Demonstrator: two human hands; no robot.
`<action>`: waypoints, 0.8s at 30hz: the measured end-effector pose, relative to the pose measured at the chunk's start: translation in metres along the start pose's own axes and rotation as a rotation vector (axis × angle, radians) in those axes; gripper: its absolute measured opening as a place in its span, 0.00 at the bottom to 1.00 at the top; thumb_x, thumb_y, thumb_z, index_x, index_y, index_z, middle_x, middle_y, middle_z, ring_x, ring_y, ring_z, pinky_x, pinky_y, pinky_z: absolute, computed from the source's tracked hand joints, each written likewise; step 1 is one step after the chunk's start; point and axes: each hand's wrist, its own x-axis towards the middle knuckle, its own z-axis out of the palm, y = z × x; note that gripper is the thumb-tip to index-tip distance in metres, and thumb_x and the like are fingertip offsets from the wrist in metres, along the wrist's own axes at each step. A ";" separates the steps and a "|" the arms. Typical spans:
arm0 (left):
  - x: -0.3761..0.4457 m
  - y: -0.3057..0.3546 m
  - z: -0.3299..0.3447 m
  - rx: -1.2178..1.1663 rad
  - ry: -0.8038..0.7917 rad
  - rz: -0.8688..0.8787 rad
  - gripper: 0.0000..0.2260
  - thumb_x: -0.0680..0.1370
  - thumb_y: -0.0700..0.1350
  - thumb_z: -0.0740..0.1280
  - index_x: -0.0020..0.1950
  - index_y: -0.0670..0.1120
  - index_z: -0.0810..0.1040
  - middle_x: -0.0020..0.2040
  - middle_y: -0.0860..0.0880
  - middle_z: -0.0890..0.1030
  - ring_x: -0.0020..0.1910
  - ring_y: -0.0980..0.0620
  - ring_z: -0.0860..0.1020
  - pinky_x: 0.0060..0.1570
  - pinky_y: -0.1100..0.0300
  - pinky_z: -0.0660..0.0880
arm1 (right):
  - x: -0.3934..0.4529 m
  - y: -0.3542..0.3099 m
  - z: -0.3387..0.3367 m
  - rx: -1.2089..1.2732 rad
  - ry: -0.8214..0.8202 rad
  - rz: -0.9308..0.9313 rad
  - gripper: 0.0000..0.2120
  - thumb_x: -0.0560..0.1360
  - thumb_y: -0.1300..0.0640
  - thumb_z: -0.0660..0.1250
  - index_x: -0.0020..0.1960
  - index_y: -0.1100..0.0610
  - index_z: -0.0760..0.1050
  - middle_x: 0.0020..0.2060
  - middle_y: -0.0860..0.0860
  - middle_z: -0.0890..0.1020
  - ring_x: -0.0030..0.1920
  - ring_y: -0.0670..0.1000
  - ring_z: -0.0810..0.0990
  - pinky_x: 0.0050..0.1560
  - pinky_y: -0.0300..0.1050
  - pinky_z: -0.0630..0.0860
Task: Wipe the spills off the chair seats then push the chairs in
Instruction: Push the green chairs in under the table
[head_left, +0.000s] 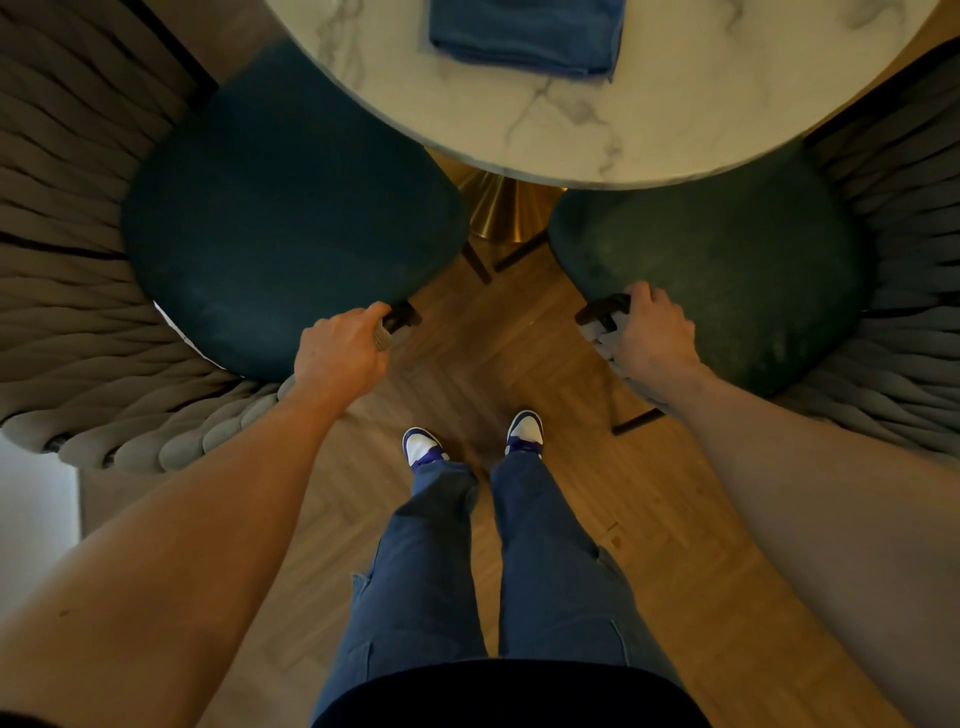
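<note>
Person stood between two chairs, left hand (340, 353) gripping left chair (291, 228) arm end, right hand (652, 332) fingers curled round right chair (727, 270) arm end. Seats partly under bench (571, 140); cloth (524, 36) folded on it. Best pushed evenly, straight, legs clearing base.

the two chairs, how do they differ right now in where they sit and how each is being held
The left chair has only its far corner under the marble table; the right chair shows a similar small overlap. The left chair's woven back looks beige, the right chair's grey. The left hand grips the left chair's arm end in a fist; the right hand drapes over the right chair's. Both seats are dark green.
</note>
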 end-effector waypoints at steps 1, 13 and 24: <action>0.003 0.001 0.000 -0.004 0.003 0.007 0.18 0.77 0.47 0.66 0.66 0.49 0.71 0.48 0.47 0.80 0.41 0.46 0.77 0.38 0.55 0.68 | -0.001 -0.001 0.000 -0.007 -0.001 0.006 0.32 0.73 0.62 0.73 0.73 0.55 0.63 0.67 0.58 0.72 0.67 0.61 0.71 0.67 0.60 0.70; 0.016 0.003 0.003 -0.050 0.016 0.047 0.18 0.76 0.47 0.66 0.66 0.49 0.71 0.47 0.46 0.80 0.38 0.46 0.77 0.38 0.54 0.73 | 0.001 0.000 0.002 -0.004 0.019 0.016 0.29 0.75 0.60 0.72 0.71 0.55 0.64 0.66 0.57 0.73 0.66 0.60 0.72 0.66 0.59 0.70; 0.018 0.005 0.005 -0.070 0.006 0.063 0.20 0.75 0.47 0.66 0.66 0.48 0.70 0.48 0.45 0.81 0.42 0.42 0.79 0.44 0.47 0.77 | 0.000 0.000 0.001 0.018 0.046 -0.002 0.22 0.80 0.59 0.66 0.71 0.55 0.64 0.66 0.58 0.72 0.66 0.61 0.71 0.65 0.59 0.68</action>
